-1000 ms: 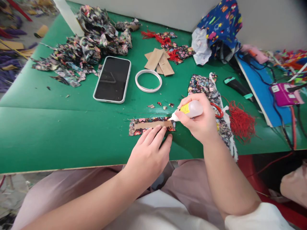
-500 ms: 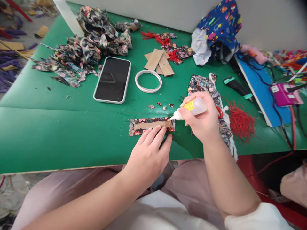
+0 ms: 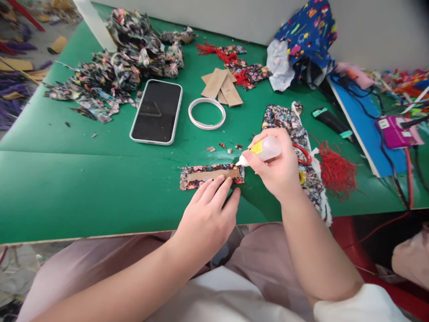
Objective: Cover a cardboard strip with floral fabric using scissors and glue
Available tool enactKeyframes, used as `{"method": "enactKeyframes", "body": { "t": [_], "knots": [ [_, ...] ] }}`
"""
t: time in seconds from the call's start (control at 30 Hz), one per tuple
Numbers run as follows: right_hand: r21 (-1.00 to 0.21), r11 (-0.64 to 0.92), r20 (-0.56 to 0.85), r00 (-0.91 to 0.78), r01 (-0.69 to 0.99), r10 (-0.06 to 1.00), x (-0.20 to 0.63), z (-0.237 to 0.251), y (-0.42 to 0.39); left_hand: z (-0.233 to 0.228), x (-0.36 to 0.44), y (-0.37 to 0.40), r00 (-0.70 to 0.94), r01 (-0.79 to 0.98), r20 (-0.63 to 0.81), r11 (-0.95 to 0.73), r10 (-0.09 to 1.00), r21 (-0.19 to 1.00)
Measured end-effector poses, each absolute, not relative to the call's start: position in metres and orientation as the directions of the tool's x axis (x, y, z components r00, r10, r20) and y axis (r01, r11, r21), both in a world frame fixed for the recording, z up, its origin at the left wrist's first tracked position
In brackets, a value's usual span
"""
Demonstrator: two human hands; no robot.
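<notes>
Right hand [image 3: 279,172] clamps glue bottle [image 3: 264,150]; nozzle contact with fabric strip [image 3: 211,175] unclear. Left hand [image 3: 208,217] fingers together, covering strip's near edge.

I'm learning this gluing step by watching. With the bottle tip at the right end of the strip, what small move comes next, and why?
Probably draw the glue bottle leftward along the cardboard strip. The right hand holds its nozzle just above the strip's right end, while the left hand pins the floral fabric by its near edge, leaving the strip exposed.

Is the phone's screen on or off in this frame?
Off. The phone lies face up on the green table, its screen black, showing only a faint reflection.
</notes>
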State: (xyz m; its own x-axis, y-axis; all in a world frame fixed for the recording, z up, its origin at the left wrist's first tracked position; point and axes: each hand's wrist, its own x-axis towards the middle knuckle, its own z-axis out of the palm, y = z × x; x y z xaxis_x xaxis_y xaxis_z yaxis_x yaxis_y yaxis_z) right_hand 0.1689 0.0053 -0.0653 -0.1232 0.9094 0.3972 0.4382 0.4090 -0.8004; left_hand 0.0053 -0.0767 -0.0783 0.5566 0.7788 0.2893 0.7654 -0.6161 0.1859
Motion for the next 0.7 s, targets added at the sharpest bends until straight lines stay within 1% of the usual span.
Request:
{"method": "enactKeyframes", "body": {
  "t": [0.33,0.43,0.53,0.63,0.7],
  "knots": [
    [-0.748,0.449,0.428,-0.162,0.489,0.889,0.163,-0.063,0.005,-0.078,0.007,-0.077,0.553,0.765,0.307,-0.618,0.774,0.18],
    [-0.778,0.414,0.404,-0.128,0.472,0.906,0.163,-0.064,0.007,-0.078,0.006,-0.077,0.555,0.766,0.3,-0.618,0.776,0.178],
    [-0.838,0.363,0.369,-0.066,0.408,0.927,0.166,-0.068,0.011,-0.078,0.006,-0.077,0.554,0.768,0.291,-0.614,0.78,0.182],
    [-0.87,0.351,0.38,0.02,0.346,0.925,0.171,-0.073,0.015,-0.078,0.005,-0.077,0.553,0.767,0.288,-0.613,0.782,0.191],
    [-0.883,0.337,0.371,0.045,0.327,0.928,0.173,-0.076,0.018,-0.078,0.005,-0.077,0.554,0.763,0.29,-0.615,0.781,0.198]
  ]
}}
